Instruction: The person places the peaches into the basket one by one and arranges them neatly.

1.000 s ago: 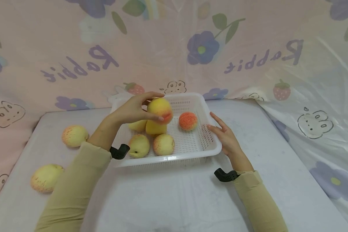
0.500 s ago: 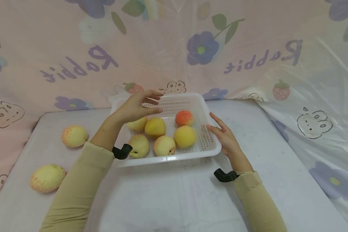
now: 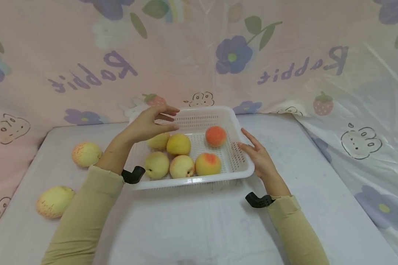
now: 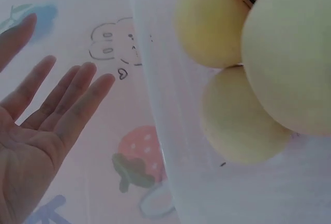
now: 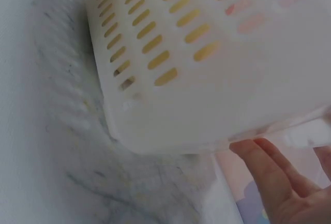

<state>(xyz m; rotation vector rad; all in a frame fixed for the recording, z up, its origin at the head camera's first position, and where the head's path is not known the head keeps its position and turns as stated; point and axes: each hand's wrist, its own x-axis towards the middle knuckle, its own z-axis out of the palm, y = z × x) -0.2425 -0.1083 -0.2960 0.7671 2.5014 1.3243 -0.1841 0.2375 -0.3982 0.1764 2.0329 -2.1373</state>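
A white perforated plastic basket (image 3: 192, 180) stands on the table with several peaches inside. One peach with a red blush (image 3: 208, 164) lies at the front, beside a pale peach (image 3: 182, 166). Behind it, near the right wall, is an orange-red peach (image 3: 216, 136); a yellow peach (image 3: 178, 144) sits further left. My left hand (image 3: 149, 125) hovers over the basket's back left part, fingers spread and holding nothing. In the left wrist view its fingers (image 4: 83, 105) are apart from the fruit. My right hand (image 3: 260, 160) touches the basket's right side with extended fingers (image 5: 261, 169).
Two more peaches lie on the table left of the basket, one further back (image 3: 86, 154) and one nearer (image 3: 55, 201), close to the left sleeve (image 3: 83, 217). A printed curtain (image 3: 185, 66) hangs right behind the table.
The left hand has let go of a blushed peach, which rolled to the basket's front row and turned its red side up. That hand then drew slightly left. The right hand stayed put.
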